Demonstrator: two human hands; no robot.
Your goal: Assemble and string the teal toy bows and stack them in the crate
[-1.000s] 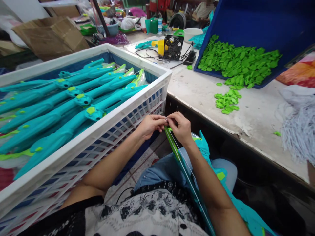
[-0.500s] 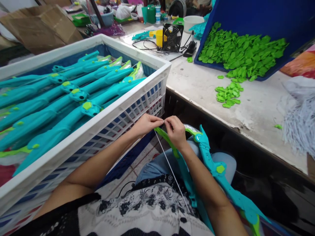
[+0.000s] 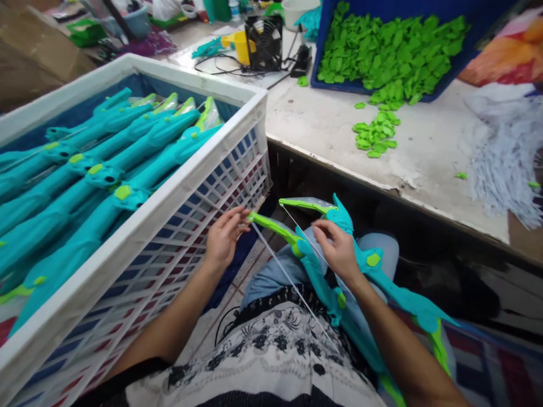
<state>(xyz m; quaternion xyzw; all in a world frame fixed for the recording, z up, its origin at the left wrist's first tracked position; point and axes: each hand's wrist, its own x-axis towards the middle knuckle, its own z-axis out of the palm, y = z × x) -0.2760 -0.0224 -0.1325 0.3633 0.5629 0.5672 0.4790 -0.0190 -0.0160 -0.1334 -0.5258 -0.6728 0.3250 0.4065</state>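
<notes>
Two teal toy bows with lime-green tips lie across my lap: a near toy bow and a far toy bow. My left hand pinches the near bow's green tip, from which a white string runs down toward my body. Over the lap, between the bows, my right hand is closed with its fingers curled. Another thin string slants from the far bow's tip past those fingers. Whether they grip it is hidden.
A white plastic crate full of teal bows stands at my left. On the worktable a tilted blue bin spills green pieces. A small black fan and a bundle of white strings are there too.
My hands, together at the bow tip before, have parted. The left moved left and down, the right went right and down. The far bow's tip now shows, and the view has shifted.
</notes>
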